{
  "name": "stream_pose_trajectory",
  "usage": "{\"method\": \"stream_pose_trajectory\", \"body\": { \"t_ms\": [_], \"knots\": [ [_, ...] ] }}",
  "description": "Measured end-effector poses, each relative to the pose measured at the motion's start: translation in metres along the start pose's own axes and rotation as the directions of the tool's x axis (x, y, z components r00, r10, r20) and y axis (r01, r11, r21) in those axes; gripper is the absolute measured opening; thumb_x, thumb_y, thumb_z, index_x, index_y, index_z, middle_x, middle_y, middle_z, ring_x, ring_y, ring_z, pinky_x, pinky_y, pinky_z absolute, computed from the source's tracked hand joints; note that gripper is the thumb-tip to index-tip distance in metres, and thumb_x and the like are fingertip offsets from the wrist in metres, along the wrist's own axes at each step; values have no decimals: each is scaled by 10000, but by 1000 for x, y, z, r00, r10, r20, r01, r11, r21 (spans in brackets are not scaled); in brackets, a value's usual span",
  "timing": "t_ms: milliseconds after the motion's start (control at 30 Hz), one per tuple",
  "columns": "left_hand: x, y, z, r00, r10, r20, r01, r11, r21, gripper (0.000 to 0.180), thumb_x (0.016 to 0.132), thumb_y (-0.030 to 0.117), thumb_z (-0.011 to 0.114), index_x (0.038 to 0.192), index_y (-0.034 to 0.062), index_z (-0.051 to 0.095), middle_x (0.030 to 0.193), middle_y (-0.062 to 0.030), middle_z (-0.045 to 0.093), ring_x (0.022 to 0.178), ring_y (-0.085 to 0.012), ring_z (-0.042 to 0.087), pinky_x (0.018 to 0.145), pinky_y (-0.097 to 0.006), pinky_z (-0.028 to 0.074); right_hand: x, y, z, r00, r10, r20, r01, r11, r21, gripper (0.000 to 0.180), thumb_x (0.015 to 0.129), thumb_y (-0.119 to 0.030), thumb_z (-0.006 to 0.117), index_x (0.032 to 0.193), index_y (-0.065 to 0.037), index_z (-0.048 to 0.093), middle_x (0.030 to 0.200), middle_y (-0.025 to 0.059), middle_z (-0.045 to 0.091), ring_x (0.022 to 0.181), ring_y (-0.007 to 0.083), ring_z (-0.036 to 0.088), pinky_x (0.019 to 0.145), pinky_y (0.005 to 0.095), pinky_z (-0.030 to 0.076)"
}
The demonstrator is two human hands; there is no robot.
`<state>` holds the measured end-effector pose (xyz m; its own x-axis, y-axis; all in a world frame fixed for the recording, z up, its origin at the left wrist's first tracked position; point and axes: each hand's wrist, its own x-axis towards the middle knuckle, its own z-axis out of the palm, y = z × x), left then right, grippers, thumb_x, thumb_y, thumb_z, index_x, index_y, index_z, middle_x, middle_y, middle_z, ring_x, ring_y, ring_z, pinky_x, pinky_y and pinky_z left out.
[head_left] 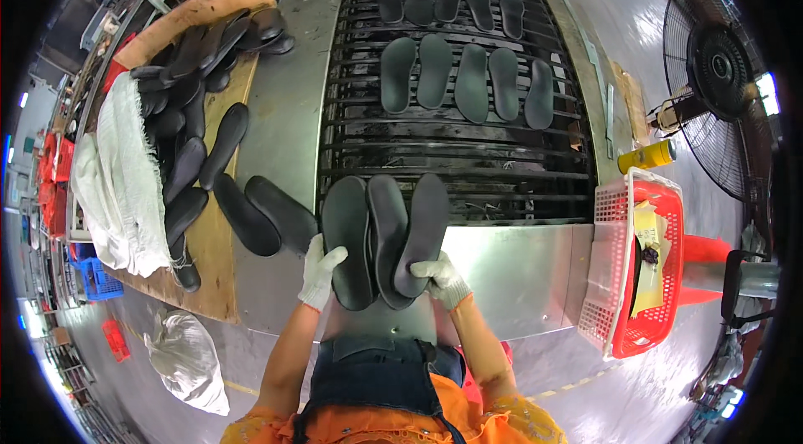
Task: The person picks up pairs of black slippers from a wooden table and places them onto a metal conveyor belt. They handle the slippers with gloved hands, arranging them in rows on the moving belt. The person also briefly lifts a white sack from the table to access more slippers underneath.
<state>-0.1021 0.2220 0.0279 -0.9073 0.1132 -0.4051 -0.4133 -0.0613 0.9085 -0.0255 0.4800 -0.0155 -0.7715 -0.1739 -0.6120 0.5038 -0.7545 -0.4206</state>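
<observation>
Left hand (319, 271): gloved, gripping the outer edge of the leftmost insole (347, 235) | right hand (442, 278): gloved, gripping the rightmost insole (425, 222), thumb on top | middle insole (388, 226): between both hands | slatted rack (452, 146): beyond both hands, bearing rows of insoles (472, 82) | insole heap (187, 166): left of left hand

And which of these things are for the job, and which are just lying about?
Looks part of the job:
three dark insoles, held by the gloved left hand and right hand
insoles lined up on the black rack
piled insoles at left

Probably just about:
black fan
yellow cylinder
blue crate
</observation>
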Motion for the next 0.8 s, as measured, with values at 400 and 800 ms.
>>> {"method": "stream_pose_trajectory", "body": {
  "t_ms": [400,800],
  "knots": [
    [144,-15,130,994,-36,106,28,997,73,343,839,119,664,1145,-18,591,1047,-102,663,973,-174,612,899,-326,477,36,-145,-55,883,-362,-299,358,931,-72,419,742,90,685,1155,81,617,1066,187,696,908,319,710,823,445,602],
    [169,-25,129,998,-59,7,60,978,-201,310,868,30,608,1160,-46,540,1106,-159,625,1022,-227,593,940,-365,467,25,-182,-118,684,-524,-507,523,837,-160,430,835,8,682,1249,40,573,1091,148,692,909,278,698,833,392,589]
  ]
}}
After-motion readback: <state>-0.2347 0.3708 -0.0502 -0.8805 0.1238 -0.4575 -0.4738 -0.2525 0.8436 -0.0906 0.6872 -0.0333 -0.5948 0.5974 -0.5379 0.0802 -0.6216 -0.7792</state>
